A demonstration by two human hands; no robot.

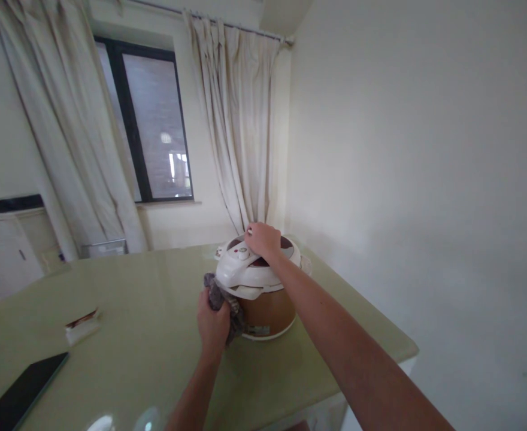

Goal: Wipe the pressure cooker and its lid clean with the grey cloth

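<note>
An electric pressure cooker (pixel 270 312) with a white lid and a brown-gold body stands upright on the green tabletop (pixel 156 287). My right hand (pixel 263 238) is closed around the handle on top of the lid (pixel 232 269); the palm and most of the handle are hidden under it. A crumpled grey-purple cloth (pixel 235 317) is bunched in my left hand (pixel 213 323), whose fingers are wrapped into it. That cloth lies against the left side of the cooker's body, just below the lid's rim.
On the left of the table lie a dark flat tablet-like panel (pixel 25 389) and a small white and brown packet (pixel 82 326). A plain wall (pixel 416 179) runs along the table's right side. Behind are a window (pixel 156 126), curtains (pixel 241 108) and a white cabinet (pixel 3 257).
</note>
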